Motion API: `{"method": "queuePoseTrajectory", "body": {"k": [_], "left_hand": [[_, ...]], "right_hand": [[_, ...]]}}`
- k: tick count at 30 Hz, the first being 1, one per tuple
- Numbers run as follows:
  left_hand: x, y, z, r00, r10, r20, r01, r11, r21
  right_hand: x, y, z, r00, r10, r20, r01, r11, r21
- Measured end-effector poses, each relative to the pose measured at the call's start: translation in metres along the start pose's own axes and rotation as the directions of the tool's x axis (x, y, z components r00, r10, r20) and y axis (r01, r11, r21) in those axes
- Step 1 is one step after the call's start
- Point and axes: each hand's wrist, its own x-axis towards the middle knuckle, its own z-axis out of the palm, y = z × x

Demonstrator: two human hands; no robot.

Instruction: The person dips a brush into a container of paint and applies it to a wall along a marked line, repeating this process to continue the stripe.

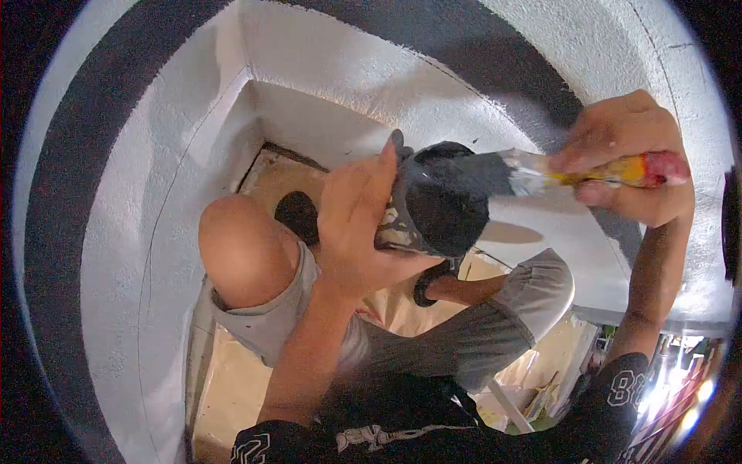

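From the head camera I look steeply down at both hands, held in front of a textured white wall [325, 85] that carries a broad black painted band [495, 58].

1. Left hand [359, 224]: I see it wrapped around a small paint cup [433, 209]. The thumb lies up along the cup's near side and the other fingers close around the far side, one fingertip showing above the rim. The fingers are clamped on the cup. The cup sits at the centre of the view, tipped so that its mouth faces the camera. Its inside is coated in black paint, and its outer wall is smeared with light and dark paint.

2. Right hand [630, 158]: I see it closed on the handle of a paintbrush [556, 174]. The fingers are together around the handle, which is yellow with a red end projecting past the hand to the right. The brush lies roughly level. Its metal ferrule is streaked with white, and its black-loaded bristles reach over the cup's rim at its upper right edge. I cannot tell whether the bristles touch the paint inside.

3. Surroundings: below the hands, a bare knee [243, 247] and grey shorts [464, 332] are in view. A floor covered with pale sheeting [232, 371] lies beneath, and a dark sleeve [618, 387] with white numerals covers the right upper arm.
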Motion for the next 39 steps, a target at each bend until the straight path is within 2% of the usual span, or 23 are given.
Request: {"method": "queuePoseTrajectory", "body": {"k": [2, 6, 8, 14, 18, 20, 22, 29, 31, 34, 36, 38, 39], "left_hand": [[-0.001, 0.000, 0.001, 1.000, 0.011, 0.014, -0.010, 1.000, -0.029], [-0.002, -0.002, -0.002, 0.998, 0.027, 0.058, -0.030, 0.998, 0.050], [-0.001, -0.002, -0.003, 0.998, 0.026, 0.064, -0.031, 0.997, 0.075], [-0.001, -0.002, -0.003, 0.998, 0.040, 0.044, -0.042, 0.998, 0.039], [0.000, -0.002, 0.000, 0.999, 0.043, -0.030, -0.044, 0.999, -0.030], [0.001, -0.002, -0.001, 0.998, 0.047, -0.046, -0.049, 0.998, -0.036], [0.002, 0.001, -0.004, 1.000, 0.025, -0.010, -0.025, 1.000, -0.014], [-0.001, -0.002, 0.000, 0.997, 0.050, -0.054, -0.051, 0.998, -0.025], [-0.001, -0.002, -0.003, 0.997, 0.074, 0.034, -0.076, 0.995, 0.072], [-0.001, -0.002, -0.004, 0.997, 0.057, 0.059, -0.061, 0.995, 0.079], [-0.001, -0.003, -0.003, 0.997, 0.063, 0.050, -0.066, 0.995, 0.077], [-0.001, -0.001, 0.000, 0.997, 0.068, 0.040, -0.071, 0.995, 0.073], [0.000, 0.003, 0.001, 1.000, 0.008, 0.014, -0.008, 0.999, 0.043]], "right_hand": [[0.009, -0.008, 0.006, 0.999, -0.016, 0.047, 0.027, 0.973, -0.229], [0.013, -0.025, 0.007, 0.997, 0.024, 0.069, -0.004, 0.959, -0.285], [0.012, -0.033, 0.010, 0.991, 0.114, 0.067, -0.080, 0.919, -0.385], [0.011, -0.049, 0.019, 0.985, 0.164, -0.045, -0.169, 0.898, -0.406], [0.011, -0.048, 0.021, 0.989, 0.140, -0.047, -0.147, 0.904, -0.400], [0.011, -0.053, 0.022, 0.981, 0.184, -0.063, -0.193, 0.876, -0.442], [0.011, -0.053, 0.022, 0.984, 0.167, -0.061, -0.176, 0.874, -0.453], [0.012, -0.053, 0.030, 0.989, 0.109, -0.095, -0.143, 0.836, -0.530], [0.013, -0.050, 0.034, 0.990, 0.090, -0.107, -0.133, 0.845, -0.518], [0.012, -0.049, 0.035, 0.992, 0.082, -0.098, -0.121, 0.846, -0.519], [0.012, -0.049, 0.037, 0.993, 0.093, -0.076, -0.119, 0.839, -0.531], [0.011, -0.050, 0.041, 0.991, 0.055, -0.121, -0.111, 0.842, -0.528], [0.010, -0.053, 0.041, 0.991, 0.057, -0.121, -0.113, 0.842, -0.527]]}}
